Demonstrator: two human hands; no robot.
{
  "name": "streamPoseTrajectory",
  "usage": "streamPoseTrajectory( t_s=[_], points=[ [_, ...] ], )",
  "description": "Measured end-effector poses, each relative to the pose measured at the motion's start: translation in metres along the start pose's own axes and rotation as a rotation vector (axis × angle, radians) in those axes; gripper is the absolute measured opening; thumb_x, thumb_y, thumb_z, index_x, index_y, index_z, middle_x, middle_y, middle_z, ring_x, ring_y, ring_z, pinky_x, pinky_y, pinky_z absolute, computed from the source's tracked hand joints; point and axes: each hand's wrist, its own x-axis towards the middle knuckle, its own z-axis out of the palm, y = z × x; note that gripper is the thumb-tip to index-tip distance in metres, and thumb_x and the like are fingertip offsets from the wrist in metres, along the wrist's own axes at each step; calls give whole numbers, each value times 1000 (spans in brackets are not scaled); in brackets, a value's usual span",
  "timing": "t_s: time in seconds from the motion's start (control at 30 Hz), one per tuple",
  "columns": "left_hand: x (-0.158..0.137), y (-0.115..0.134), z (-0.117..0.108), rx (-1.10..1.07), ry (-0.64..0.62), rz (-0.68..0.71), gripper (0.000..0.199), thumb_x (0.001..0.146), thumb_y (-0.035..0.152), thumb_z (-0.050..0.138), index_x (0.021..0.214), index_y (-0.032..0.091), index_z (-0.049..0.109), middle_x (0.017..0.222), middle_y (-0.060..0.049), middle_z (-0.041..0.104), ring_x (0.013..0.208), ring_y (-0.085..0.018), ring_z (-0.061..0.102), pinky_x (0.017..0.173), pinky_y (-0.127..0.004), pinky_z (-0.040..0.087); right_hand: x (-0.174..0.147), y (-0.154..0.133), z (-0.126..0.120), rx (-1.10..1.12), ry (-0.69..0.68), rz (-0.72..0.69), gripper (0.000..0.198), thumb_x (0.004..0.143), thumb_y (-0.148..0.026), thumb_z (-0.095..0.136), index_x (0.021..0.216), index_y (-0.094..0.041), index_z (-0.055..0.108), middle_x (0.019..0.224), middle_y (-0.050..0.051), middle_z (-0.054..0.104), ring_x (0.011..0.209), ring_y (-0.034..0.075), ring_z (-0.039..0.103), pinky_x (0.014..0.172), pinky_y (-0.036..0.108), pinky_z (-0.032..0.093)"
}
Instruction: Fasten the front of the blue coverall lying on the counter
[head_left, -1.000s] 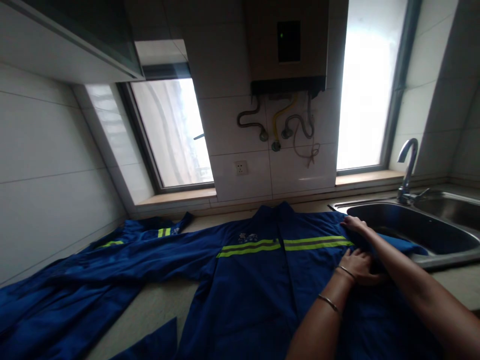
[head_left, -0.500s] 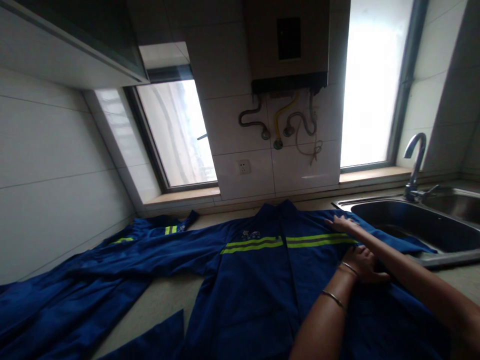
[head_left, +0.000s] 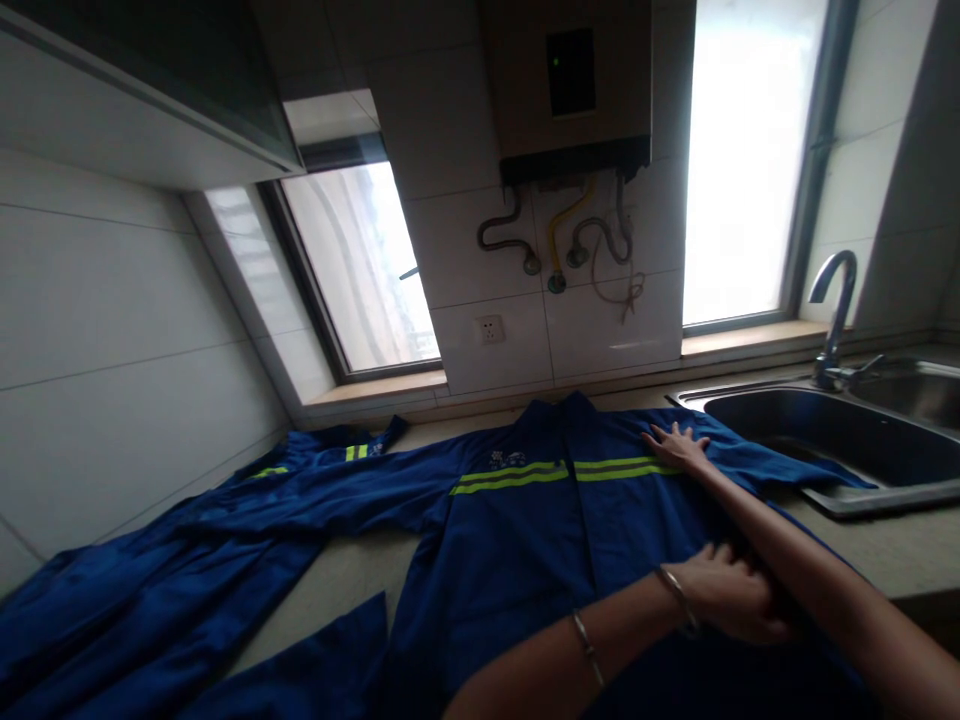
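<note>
Lying spread front-up on the table (head_left: 352, 580), blue work jacket (head_left: 510, 560), one shoulder draping into the sink (head_left: 840, 440). Pressing flat near the reflective stripe (head_left: 562, 472), right hand (head_left: 675, 445), grip wide, fingers splayed, pinning cloth. Resting lower on the fabric, left hand (head_left: 731, 595), grip loosely curled, holding nothing visible

White-tiled wall (head_left: 120, 320), two bright windows (head_left: 739, 160)

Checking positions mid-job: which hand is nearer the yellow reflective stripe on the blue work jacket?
Right hand rests flat at the stripe's right end; left hand lies lower on the jacket.
</note>
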Motion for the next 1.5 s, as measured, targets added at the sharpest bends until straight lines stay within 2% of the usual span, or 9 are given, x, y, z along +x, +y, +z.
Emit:
streamPoseTrajectory(
  t_s=[0.1, 0.17, 0.27, 0.4, 0.57, 0.73, 0.93, 1.17, 1.5],
  points=[
    [-54, -10, -42, 14, 35, 120, 36, 92, 34, 35, 114, 19, 59, 124, -5, 56, 121, -19, 45, 103, -31, 36, -16, -12, -12, -97, 229, -150, 58, 90, -51, 23, 139, -24, 35, 150, 13, 13, 132, 42, 16, 97, 66, 10],
    [-98, -32, -66, 74, 162, -66, 34, 92, 33, 36, 111, 17, 59, 127, -7, 54, 123, -18, 42, 106, -29, 31, -32, -29, -22, -160, 307, -296, 54, 89, -40, 30, 139, -20, 36, 152, 10, 7, 135, 39, 9, 103, 59, 7],
    [-167, -80, -81, 189, 177, -501, 40, 91, 38, 38, 119, 14, 55, 135, -13, 46, 126, -26, 38, 105, -41, 31, -68, -62, -34, -119, 218, -433, 54, 88, -41, 33, 138, -21, 37, 152, 11, 9, 134, 39, 11, 104, 56, 13],
    [-251, -137, -69, 275, 92, -938, 53, 92, 47, 32, 133, 15, 42, 143, -16, 34, 131, -36, 28, 102, -57, 25, -121, -101, -40, -5, -21, -571, 60, 87, -60, 24, 141, -34, 28, 151, 9, 12, 133, 43, 15, 98, 66, 15],
    [-312, -165, -38, 291, 55, -852, 50, 94, 43, 28, 140, 24, 32, 147, -9, 27, 136, -30, 18, 106, -51, 23, -158, -122, -29, 28, -232, -532, 72, 80, -75, 14, 142, -40, 18, 152, 6, 10, 132, 47, 9, 92, 75, 8],
    [-316, -157, -35, 265, 120, -825, 48, 95, 41, 28, 138, 23, 35, 146, -8, 31, 136, -27, 21, 106, -48, 26, -169, -118, -20, 73, -209, -512, 73, 80, -75, 8, 143, -40, 14, 152, 6, 10, 133, 46, 6, 94, 73, 9],
    [-306, -129, -53, 318, 177, -694, 40, 93, 26, 29, 126, 20, 51, 141, -5, 40, 132, -18, 30, 109, -35, 26, -151, -95, -27, 23, -8, -478, 67, 83, -71, 16, 142, -40, 18, 152, 4, 8, 133, 44, 8, 97, 71, 3],
    [-305, -148, -43, 267, 127, -1142, 50, 94, 44, 22, 139, 27, 34, 145, -8, 32, 135, -30, 21, 105, -51, 22, -119, -80, -12, 28, -120, -285, 70, 80, -74, 14, 141, -41, 21, 152, 4, 11, 132, 46, 10, 92, 75, 5],
    [-303, -168, -38, 254, 39, -1145, 53, 92, 54, 18, 142, 36, 24, 148, -8, 24, 136, -32, 18, 105, -51, 17, -100, -83, -4, 31, -131, -291, 74, 77, -78, 14, 141, -41, 22, 152, 5, 11, 133, 45, 9, 93, 73, 5]
  ],
)
